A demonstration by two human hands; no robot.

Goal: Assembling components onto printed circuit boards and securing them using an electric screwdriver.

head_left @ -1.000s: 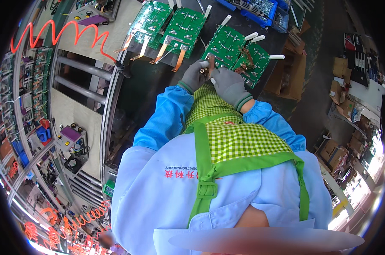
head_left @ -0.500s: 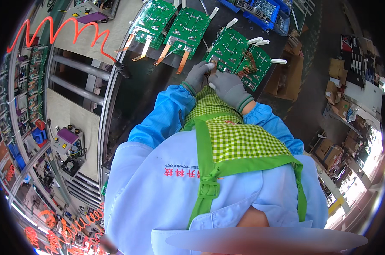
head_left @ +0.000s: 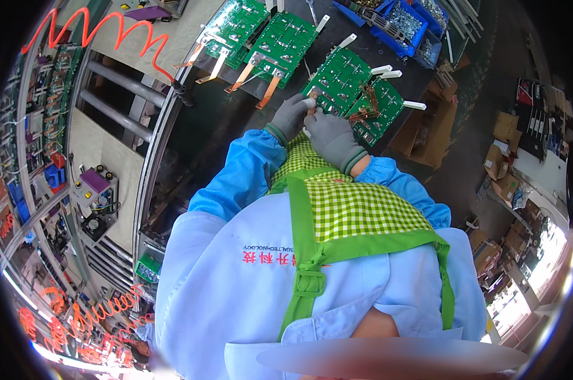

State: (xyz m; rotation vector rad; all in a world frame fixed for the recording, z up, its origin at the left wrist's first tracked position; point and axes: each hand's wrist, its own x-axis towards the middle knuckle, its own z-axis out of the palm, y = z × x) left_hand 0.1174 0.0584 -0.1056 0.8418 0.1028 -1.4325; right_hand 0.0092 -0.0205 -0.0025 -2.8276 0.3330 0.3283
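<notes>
My left hand (head_left: 290, 117), in a grey glove, is closed on a small copper strip (head_left: 313, 95) at the near edge of a green circuit board (head_left: 337, 79). Thumb and fingers pinch it. My right hand (head_left: 334, 139), gloved likewise, presses its fingertips together at the strip's lower end; the grip is partly hidden. Several thin copper pieces (head_left: 365, 109) lie on the neighbouring green board (head_left: 381, 120) to the right. To the left, another green board (head_left: 282, 49) has copper strips (head_left: 270, 88) jutting past the table edge.
Blue bins (head_left: 403, 26) of small metal parts stand at the back right of the dark table. An open cardboard box (head_left: 422, 136) sits right of it. A metal roller conveyor (head_left: 118, 82) runs along the left, beneath an orange coiled hose (head_left: 118, 39).
Both hands stay at the board's near edge and have shifted slightly, the right one a little down and left. The copper strip remains between them. The whole view has turned a little.
</notes>
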